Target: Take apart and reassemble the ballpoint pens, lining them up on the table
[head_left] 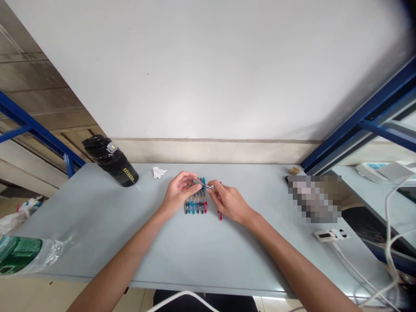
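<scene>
Above the middle of the desk, a slim pen [209, 187] spans the gap between my two hands. My left hand [180, 189] grips one end with its thumb and fingers, while my right hand [230, 200] pinches the shiny tip end. Just under the hands, a row of several clear-barrelled pens [195, 207] with blue, dark and red ends lies side by side. Another pen with red ends [220, 216] lies apart from the row, partly hidden by my right hand.
A black bottle [118, 167] and a crumpled white tissue [159, 173] stand at the back left. A green-labelled plastic bottle [26, 255] lies front left. To the right are a pixelated phone-like object [313, 197] and a white corded device [330, 235]. A wall [214, 86] closes the back.
</scene>
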`<state>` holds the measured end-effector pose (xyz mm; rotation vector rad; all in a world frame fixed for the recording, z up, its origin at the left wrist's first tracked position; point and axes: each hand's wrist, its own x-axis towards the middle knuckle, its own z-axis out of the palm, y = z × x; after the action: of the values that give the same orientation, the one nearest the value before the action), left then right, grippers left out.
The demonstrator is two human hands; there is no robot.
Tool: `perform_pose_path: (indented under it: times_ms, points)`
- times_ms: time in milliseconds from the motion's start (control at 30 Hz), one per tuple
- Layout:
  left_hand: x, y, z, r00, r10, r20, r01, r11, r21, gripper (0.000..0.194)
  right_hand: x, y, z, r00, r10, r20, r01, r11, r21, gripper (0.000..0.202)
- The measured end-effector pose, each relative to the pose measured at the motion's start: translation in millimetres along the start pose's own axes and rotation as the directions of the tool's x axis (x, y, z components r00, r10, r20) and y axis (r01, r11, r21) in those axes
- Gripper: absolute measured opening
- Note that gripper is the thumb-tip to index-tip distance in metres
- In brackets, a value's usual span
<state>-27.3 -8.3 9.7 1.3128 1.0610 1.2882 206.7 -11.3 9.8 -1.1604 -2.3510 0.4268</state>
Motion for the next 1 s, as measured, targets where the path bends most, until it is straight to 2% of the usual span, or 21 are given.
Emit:
perform_pose_path:
  times_ms: [67, 200, 500, 667, 867, 1000]
  points:
    - [0.2, -0.2, -0.4, 1.000, 0.002, 0.019, -0.003, 1.000, 0.012, 0.043, 0.1, 1.2, -1.1, 1.000, -0.010, -0.012, 0.009, 1.000, -0.013, 0.033]
    - [0.4, -1.7, -0.1, 0.999, -0.040, -0.028, 0.040, 0.999, 0.006, 0.038, 0.9, 1.5, -0.5, 0.998, -0.065, -0.019, 0.064, 0.997, -0.043, 0.039]
    - [-2.3, -3.5, 1.7, 0.999, 0.000, -0.038, 0.002, 0.999, 0.053, 0.039, 1.1, 3.4, 7.2, 1.000, -0.020, -0.018, 0.020, 1.000, -0.018, 0.023]
    - [-0.6, 6.1, 0.3, 0.994, 0.017, -0.107, -0.018, 1.000, -0.006, 0.046, 0.9, 6.7, 2.6, 1.000, 0.003, -0.026, -0.003, 1.000, 0.008, 0.013]
    - [3.5, 9.7, -4.1, 0.990, 0.026, -0.139, -0.034, 0.998, -0.053, 0.042, 2.0, 5.2, -5.3, 0.994, -0.063, -0.093, 0.058, 0.997, -0.057, 0.028]
    - [7.9, 8.6, -11.3, 0.968, 0.031, -0.247, -0.064, 0.990, -0.126, 0.038, 2.4, 7.9, -5.3, 0.986, -0.074, -0.147, 0.064, 0.995, -0.071, 0.029]
